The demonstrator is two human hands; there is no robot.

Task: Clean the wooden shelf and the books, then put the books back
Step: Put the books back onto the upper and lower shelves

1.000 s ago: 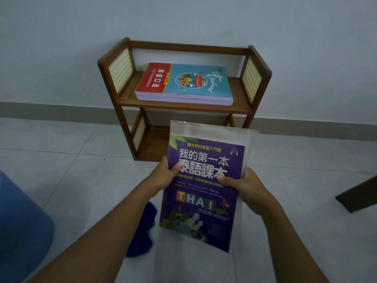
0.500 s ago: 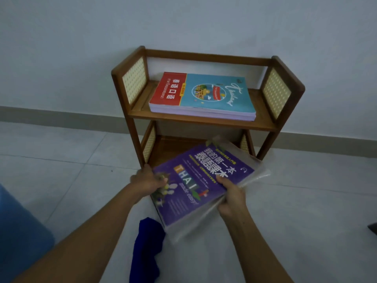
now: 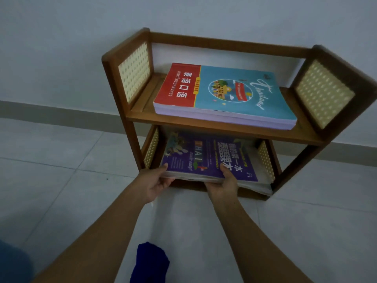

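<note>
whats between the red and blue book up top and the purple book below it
The wooden shelf's upper board: the red and blue book lies on it and the purple book is just beneath, as the head view shows.

— What was the room like around me?

— You faced a plain pale wall (image 3: 61,37), with a grey skirting strip (image 3: 51,114) running along its foot.

— And underfoot?

— You had a floor (image 3: 306,231) of large pale tiles with thin grout lines. The wooden shelf (image 3: 204,125), your only furniture in view, stood on it with its back to the wall. The light was dim and even.
</note>
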